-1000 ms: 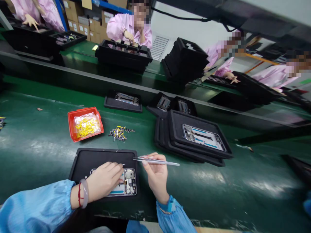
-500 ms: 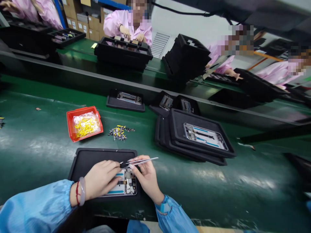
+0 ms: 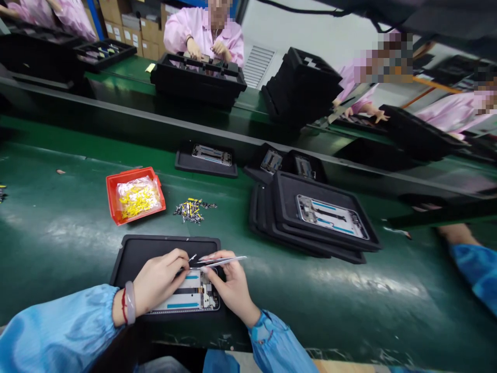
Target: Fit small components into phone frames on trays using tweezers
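Observation:
My right hand [image 3: 232, 287] grips metal tweezers [image 3: 233, 259] between thumb and fingers, their tips pointing left. My left hand [image 3: 160, 280] is closed in a pinch close to those tips; a tiny light strip [image 3: 192, 257] shows at its fingertips. Under both hands lies an open phone frame [image 3: 182, 299] with blue strips and a circuit board at its right end. It rests in a black tray [image 3: 155, 246], partly covered by my left hand and wrist. Exactly what the tweezer tips touch is too small to tell.
Beyond the tray stand a red bin [image 3: 112, 202] of bagged yellow parts and a pile of small parts [image 3: 194, 210]. Stacked black trays [image 3: 267, 223] hold another phone frame [image 3: 332, 215] at right. A co-worker's blue sleeve [image 3: 476, 272] reaches in from the right edge. People in pink work opposite.
My left hand has drawn slightly back to the left, uncovering more of the phone frame. The tweezers have shifted a little left. A co-worker's arm has appeared at the right.

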